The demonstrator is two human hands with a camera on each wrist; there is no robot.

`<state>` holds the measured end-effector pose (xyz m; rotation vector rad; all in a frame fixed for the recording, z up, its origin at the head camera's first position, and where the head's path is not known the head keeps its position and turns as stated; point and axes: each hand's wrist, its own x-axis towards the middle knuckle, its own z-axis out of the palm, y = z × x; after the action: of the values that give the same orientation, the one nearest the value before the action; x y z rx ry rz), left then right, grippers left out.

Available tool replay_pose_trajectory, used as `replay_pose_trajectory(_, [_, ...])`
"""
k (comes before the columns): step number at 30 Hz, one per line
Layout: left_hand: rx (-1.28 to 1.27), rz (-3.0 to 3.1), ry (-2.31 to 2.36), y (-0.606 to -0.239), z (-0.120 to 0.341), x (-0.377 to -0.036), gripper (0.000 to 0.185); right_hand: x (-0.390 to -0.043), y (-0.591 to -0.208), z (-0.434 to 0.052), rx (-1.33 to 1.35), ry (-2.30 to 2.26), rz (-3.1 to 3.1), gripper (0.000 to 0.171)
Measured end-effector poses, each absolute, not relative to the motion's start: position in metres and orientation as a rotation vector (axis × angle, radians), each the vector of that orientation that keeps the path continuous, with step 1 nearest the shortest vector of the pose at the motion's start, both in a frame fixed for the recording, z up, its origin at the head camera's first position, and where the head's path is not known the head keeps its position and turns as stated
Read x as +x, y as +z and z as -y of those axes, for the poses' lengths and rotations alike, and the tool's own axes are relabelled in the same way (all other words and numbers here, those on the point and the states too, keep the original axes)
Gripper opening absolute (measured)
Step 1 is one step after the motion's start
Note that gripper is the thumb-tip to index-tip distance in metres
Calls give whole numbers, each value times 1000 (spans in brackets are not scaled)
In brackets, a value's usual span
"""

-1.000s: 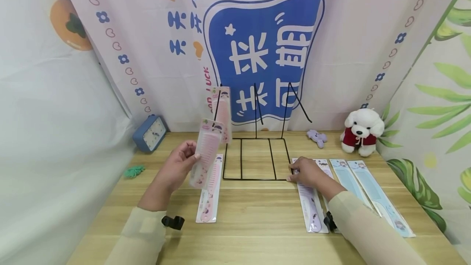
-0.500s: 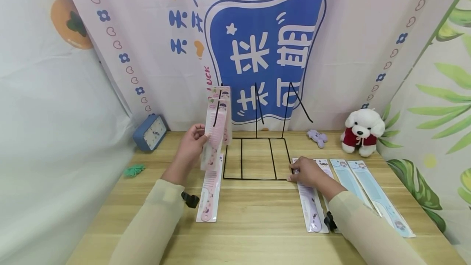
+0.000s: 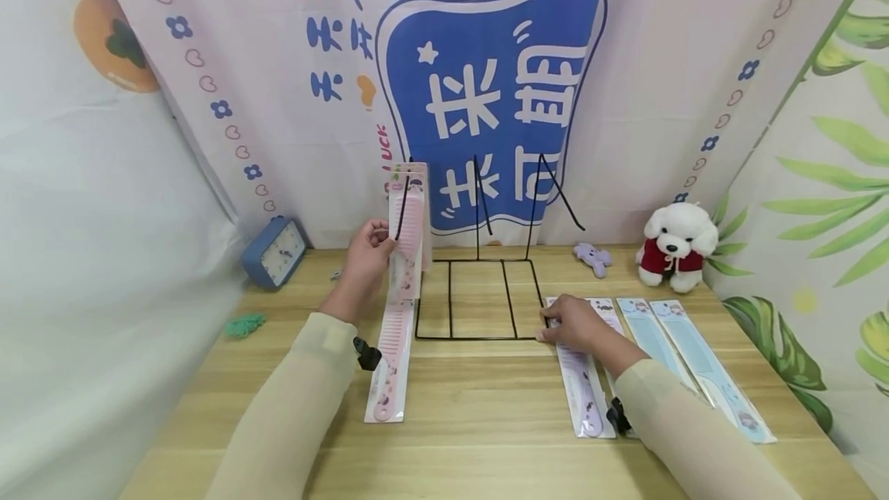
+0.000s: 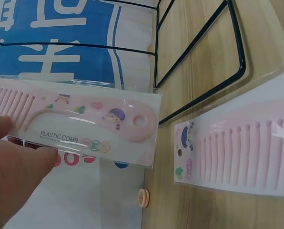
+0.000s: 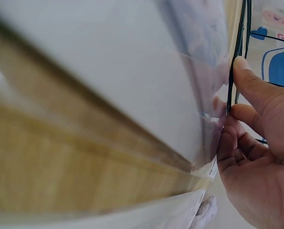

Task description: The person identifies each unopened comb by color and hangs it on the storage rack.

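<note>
My left hand (image 3: 366, 259) pinches the side edge of a packaged pink comb (image 3: 408, 253), which hangs at the left prong of a black wire display rack (image 3: 479, 339). In the left wrist view, the comb's pack (image 4: 94, 117) reads "PLASTIC COMB", with thumb and fingers at its edge. Behind it, another pink comb pack (image 3: 427, 241) hangs on the same prong, mostly covered. A third pink comb (image 3: 389, 376) lies on the table below. My right hand (image 3: 579, 324) grips the rack's front right base corner, thumb and finger pinching the wire in the right wrist view (image 5: 232, 88).
Right of the rack lie purple comb packs (image 3: 583, 392), partly under my right arm, and two blue ones (image 3: 708, 361). A blue clock (image 3: 274, 253), green item (image 3: 245, 325), purple toy (image 3: 593, 257) and white plush dog (image 3: 677, 245) stand around. A printed curtain (image 3: 486, 99) hangs behind.
My left hand has raised the pink comb pack up and to the right, from in front of the rack onto the left prong. My right hand has stayed on the rack's corner.
</note>
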<state>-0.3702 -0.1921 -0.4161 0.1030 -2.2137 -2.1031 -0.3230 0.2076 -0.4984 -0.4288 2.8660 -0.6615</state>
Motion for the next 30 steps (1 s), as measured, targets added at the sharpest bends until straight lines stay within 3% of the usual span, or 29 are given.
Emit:
replay_pose_trajectory(13, [96,2206,-2078,-424,191,-384,10,-323,-499,-207,-436,-648,-2877,57])
replay_pose_trajectory(30, [103,2200,-2054,-432,188,-389,14,-323,-500,-208,-424,-668,-2873,57])
